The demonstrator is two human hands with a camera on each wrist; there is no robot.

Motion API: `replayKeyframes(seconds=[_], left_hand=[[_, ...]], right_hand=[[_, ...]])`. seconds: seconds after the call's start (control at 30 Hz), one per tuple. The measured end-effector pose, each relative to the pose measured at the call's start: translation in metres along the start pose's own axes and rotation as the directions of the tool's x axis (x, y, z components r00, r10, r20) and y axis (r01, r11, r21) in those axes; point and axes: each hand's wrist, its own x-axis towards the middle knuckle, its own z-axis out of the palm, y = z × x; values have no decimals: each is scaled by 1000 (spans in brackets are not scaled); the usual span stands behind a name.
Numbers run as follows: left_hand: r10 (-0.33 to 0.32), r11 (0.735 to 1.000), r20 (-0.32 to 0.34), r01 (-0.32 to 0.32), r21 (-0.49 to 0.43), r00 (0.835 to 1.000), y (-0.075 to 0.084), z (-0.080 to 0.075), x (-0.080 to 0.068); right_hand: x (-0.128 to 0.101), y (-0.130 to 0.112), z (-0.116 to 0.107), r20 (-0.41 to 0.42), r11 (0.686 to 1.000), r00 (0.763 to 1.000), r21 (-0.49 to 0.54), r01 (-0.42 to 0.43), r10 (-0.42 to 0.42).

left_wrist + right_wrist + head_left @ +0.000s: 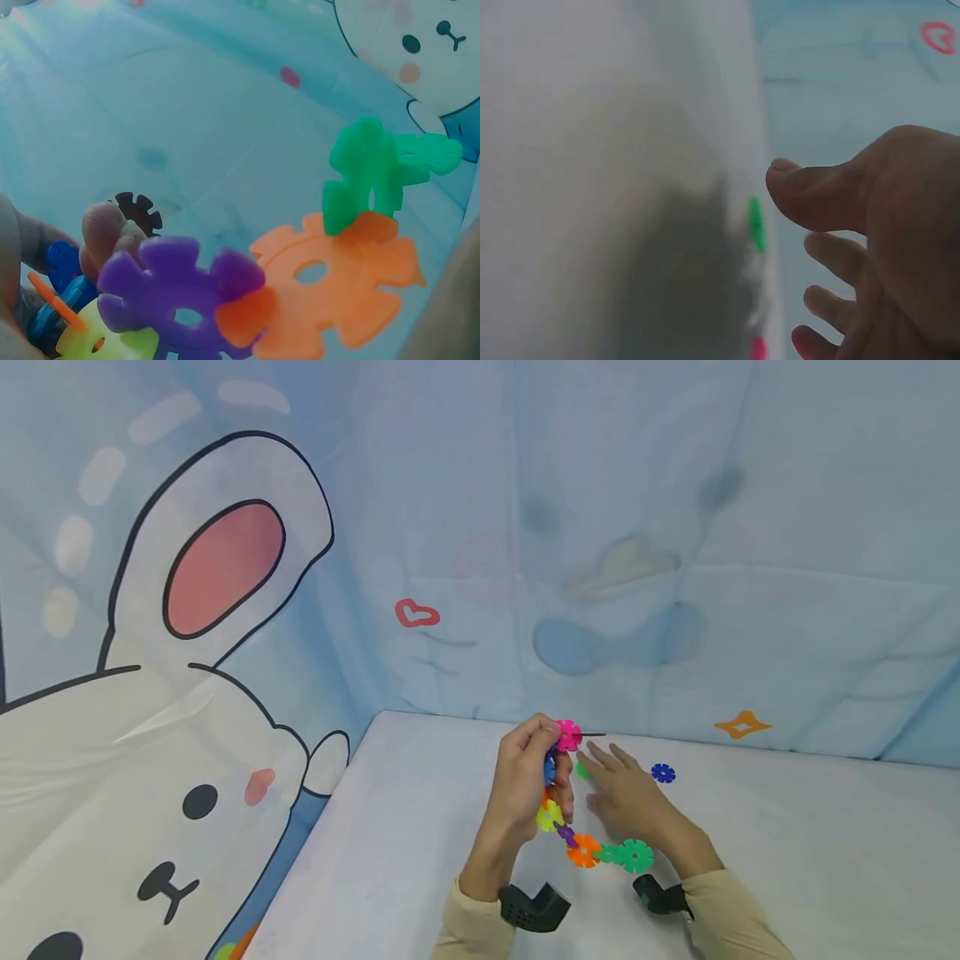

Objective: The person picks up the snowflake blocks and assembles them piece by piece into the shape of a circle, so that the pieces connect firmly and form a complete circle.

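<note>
My left hand [521,768] grips a chain of notched, flower-shaped plastic discs above the table. At its top a pink disc [570,736] shows by the thumb, with a dark disc [595,734] edge-on beside it. Below the fingers hang a yellow disc [550,816], a purple disc [180,289], an orange disc [322,292] and green discs [375,169] at the tail. Blue discs [64,262] are partly hidden by the palm. Holding nothing, my right hand [630,795] has its fingers spread, with a loose green disc [582,771] near its fingertips.
On the white table [427,802], a loose dark-blue disc [663,773] lies beyond the right hand. A pink piece [758,349] shows at the bottom of the right wrist view. Behind the table hangs a light-blue printed curtain [465,527]; a rabbit print [90,760] covers the left side.
</note>
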Motion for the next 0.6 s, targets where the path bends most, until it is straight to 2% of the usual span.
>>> replayKeyframes(seconds=[0.07, 0.13, 0.4, 0.6], left_hand=[[-1, 1000, 9, 1, 0, 1000, 0, 1, 0], [-2, 1000, 18, 2, 3, 1000, -1, 1, 0], [8, 1000, 34, -9, 22, 999, 1, 0, -2], [4, 1000, 47, -5, 30, 999, 3, 2, -3]], right_hand=[[1, 0, 8, 47, 1000, 999, -29, -7, 8], [1, -1, 12, 57, 999, 998, -42, -21, 23], [2, -6, 6, -82, 999, 995, 11, -52, 53], [7, -5, 10, -74, 994, 992, 41, -103, 106]])
